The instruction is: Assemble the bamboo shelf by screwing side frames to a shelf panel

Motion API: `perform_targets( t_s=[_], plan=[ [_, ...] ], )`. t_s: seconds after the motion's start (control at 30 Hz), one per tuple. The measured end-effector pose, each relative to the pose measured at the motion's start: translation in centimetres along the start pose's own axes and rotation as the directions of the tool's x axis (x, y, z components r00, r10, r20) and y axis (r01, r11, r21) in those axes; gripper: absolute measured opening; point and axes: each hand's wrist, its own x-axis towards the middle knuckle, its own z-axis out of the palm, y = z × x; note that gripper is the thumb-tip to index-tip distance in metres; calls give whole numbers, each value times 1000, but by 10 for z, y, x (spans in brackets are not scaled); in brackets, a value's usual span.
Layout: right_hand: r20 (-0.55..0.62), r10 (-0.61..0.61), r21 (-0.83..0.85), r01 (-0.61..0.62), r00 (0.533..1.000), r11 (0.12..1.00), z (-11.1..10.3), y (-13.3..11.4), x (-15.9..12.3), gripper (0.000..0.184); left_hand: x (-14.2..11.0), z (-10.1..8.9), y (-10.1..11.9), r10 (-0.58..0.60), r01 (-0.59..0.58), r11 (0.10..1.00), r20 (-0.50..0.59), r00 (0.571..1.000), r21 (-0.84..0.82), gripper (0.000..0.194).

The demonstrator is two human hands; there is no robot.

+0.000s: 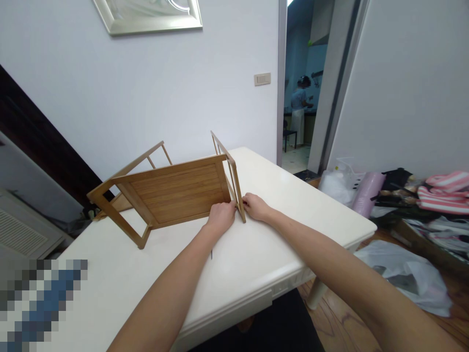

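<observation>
A small wooden shelf (176,190) lies on its side on the white table (293,195), its slatted-looking panel facing me and a side frame at each end. At its lower right corner my left hand (223,216) is closed, fingertips gripping the panel's edge beside the right side frame (236,183). My right hand (256,207) is closed in a pinch against the outer face of that frame. Whatever its fingers hold is too small to make out. The left side frame (126,222) stands apart from both hands. A thin dark rod (211,254) lies near my left forearm.
Brownish material (119,201) lies behind the shelf's left end. Right of the table, the floor holds a white plastic bag (406,278), a pink roll (368,193) and piled clothes (445,193). Through the doorway a person (298,105) stands in another room.
</observation>
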Motion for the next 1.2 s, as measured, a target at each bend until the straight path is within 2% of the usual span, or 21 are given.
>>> perform_targets(
  t_s=[0.43,0.87,1.2],
  plan=[
    [-48,33,47,-31,998,998,3,4,3,9,0,2,0,3,-3,1000,9,1000,-3,34],
    [1,-7,-4,7,1000,1000,4,3,2,15,1,5,0,9,-9,1000,-11,1000,-3,34],
    [-48,19,41,-17,999,999,4,4,2,8,1,1,0,39,-37,997,-22,999,62,36]
  ],
)
